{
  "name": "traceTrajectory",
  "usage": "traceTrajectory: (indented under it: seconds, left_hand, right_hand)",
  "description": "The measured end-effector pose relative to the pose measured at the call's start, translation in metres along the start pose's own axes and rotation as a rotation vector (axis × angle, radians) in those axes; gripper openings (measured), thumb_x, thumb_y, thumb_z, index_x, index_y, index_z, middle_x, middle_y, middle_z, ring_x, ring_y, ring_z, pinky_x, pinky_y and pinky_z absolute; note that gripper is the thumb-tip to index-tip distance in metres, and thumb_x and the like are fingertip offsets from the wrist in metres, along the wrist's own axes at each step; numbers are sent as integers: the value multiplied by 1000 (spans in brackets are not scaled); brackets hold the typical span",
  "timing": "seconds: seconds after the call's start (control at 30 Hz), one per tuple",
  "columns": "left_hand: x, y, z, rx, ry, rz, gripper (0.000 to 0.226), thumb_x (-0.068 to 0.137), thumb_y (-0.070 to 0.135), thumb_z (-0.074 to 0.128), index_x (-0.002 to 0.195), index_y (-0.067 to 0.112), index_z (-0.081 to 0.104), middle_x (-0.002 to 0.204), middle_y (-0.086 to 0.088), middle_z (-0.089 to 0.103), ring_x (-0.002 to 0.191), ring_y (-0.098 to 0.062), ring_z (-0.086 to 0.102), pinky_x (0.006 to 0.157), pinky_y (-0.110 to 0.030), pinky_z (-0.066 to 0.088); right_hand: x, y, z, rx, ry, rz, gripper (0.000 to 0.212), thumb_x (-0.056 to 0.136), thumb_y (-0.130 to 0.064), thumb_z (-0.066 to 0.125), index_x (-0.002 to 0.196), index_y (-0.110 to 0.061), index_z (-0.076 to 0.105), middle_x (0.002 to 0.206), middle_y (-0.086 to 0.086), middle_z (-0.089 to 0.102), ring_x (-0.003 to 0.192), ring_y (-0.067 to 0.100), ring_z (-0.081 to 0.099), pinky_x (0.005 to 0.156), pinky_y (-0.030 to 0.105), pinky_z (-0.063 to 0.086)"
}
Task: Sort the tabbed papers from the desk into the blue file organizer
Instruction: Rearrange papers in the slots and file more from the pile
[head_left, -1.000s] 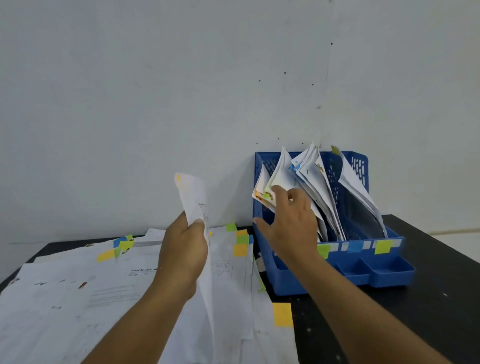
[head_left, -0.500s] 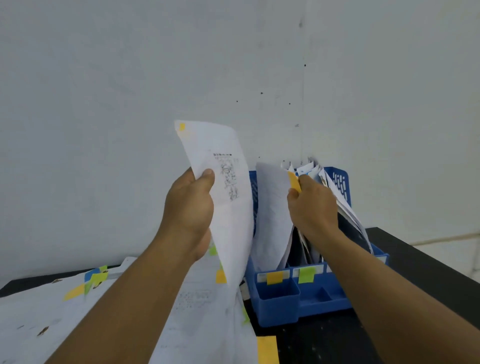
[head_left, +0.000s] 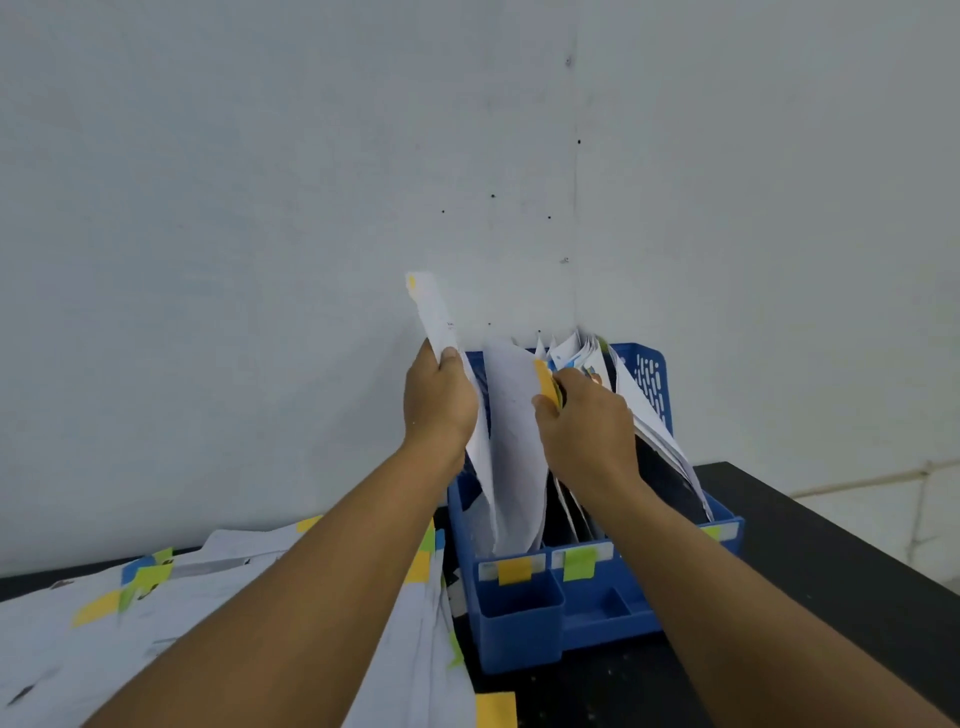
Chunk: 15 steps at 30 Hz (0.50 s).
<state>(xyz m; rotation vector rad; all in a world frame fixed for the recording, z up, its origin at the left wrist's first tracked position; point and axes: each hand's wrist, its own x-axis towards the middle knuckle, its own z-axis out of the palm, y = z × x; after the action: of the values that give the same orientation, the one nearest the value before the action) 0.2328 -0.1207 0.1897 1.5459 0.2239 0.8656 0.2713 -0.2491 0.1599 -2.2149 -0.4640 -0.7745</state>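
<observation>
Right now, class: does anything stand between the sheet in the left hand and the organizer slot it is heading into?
Nothing visible: the right hand holds the filed papers aside while the left hand lowers the sheet into the blue organizer.

The file organizer (head_left: 519, 623) is bright blue, with a pattern of slots cut through its far wall. On its front strip sit a yellow label (head_left: 514, 570) and a green label (head_left: 579, 564). The sheet (head_left: 439, 317) in the left hand (head_left: 439, 400) is white with a small yellow tab at its top corner. The filed papers (head_left: 511, 441) are white, one with a yellow tab. The loose papers (head_left: 104, 639) are white with yellow, green and blue tabs. The bench (head_left: 831, 561) is black, the wall (head_left: 260, 208) pale grey
</observation>
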Motion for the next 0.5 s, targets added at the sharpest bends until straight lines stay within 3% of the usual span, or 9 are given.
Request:
traceTrajectory:
  seconds: [0.13, 0.23, 0.37, 0.5]
  left_hand:
    - [-4, -23, 6, 42, -48, 36, 42, 105, 26, 29, 147, 25, 38, 139, 6, 49, 126, -17, 46, 96, -25, 35]
    - [-14, -42, 7, 73, -53, 8, 44, 106, 27, 28, 149, 23, 33, 145, 3, 44, 133, -18, 41, 98, -21, 29]
    - [-32, -73, 8, 87, -81, -56, 45, 106, 26, 30, 150, 20, 31, 148, 0, 42, 135, -21, 40, 108, -28, 30]
    - [-44, -94, 4, 34, -97, -157, 46, 105, 28, 33, 150, 20, 31, 148, 0, 42, 135, -21, 40, 116, -38, 30]
  right_hand:
    - [-2, 0, 1, 50, -12, 12, 27, 100, -33, 55, 118, -14, 61, 101, 5, 68, 83, 18, 55, 72, 30, 43]
    - [-5, -1, 3, 94, -19, 21, 24, 99, -33, 57, 113, -15, 62, 94, 2, 66, 82, 19, 57, 72, 34, 48]
    - [-8, -3, 5, 126, -25, 31, 22, 97, -38, 59, 107, -19, 63, 84, -4, 61, 76, 14, 54, 66, 30, 42]
    - [-10, -6, 6, 153, -45, 36, 28, 95, -43, 62, 109, -19, 62, 95, -1, 65, 86, 17, 59, 79, 36, 52]
